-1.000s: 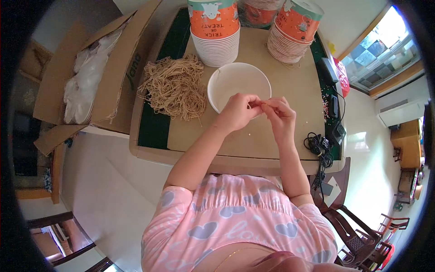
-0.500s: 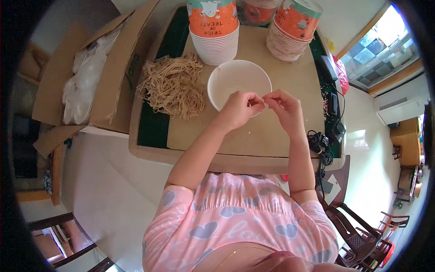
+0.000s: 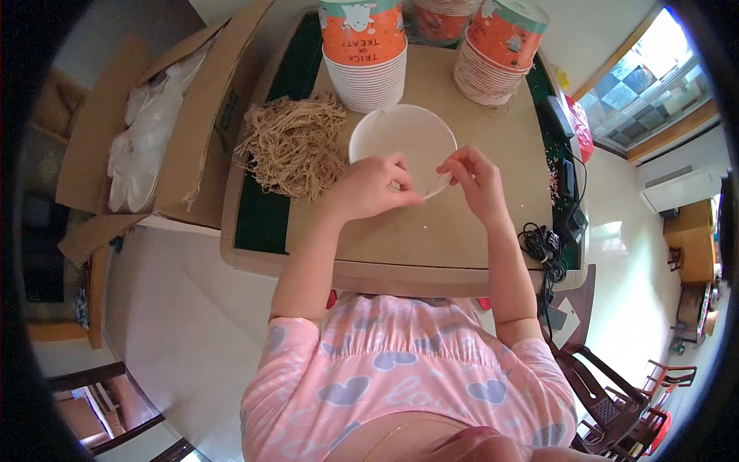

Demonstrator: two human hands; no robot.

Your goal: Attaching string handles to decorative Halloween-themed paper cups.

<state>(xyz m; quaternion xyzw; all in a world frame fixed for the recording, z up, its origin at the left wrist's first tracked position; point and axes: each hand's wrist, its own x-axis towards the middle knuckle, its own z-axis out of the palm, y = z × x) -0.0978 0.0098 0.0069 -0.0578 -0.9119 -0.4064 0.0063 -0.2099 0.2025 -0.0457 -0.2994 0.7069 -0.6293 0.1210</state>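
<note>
Round white paper bowl (image 3: 400, 138) sits upright, looks empty, mid-table just right of tan noodle pile (image 3: 294, 146). Left hand (image 3: 369, 187) and right hand (image 3: 473, 181) pinch a thin strand at its near rim, fingers curled. Versus 0.5 s ago: hands slightly further apart.

A pink short-sleeved top (image 3: 400, 369) with pale lilac heart prints and gathered fabric is being worn; both forearms and hands are being left bare.
</note>
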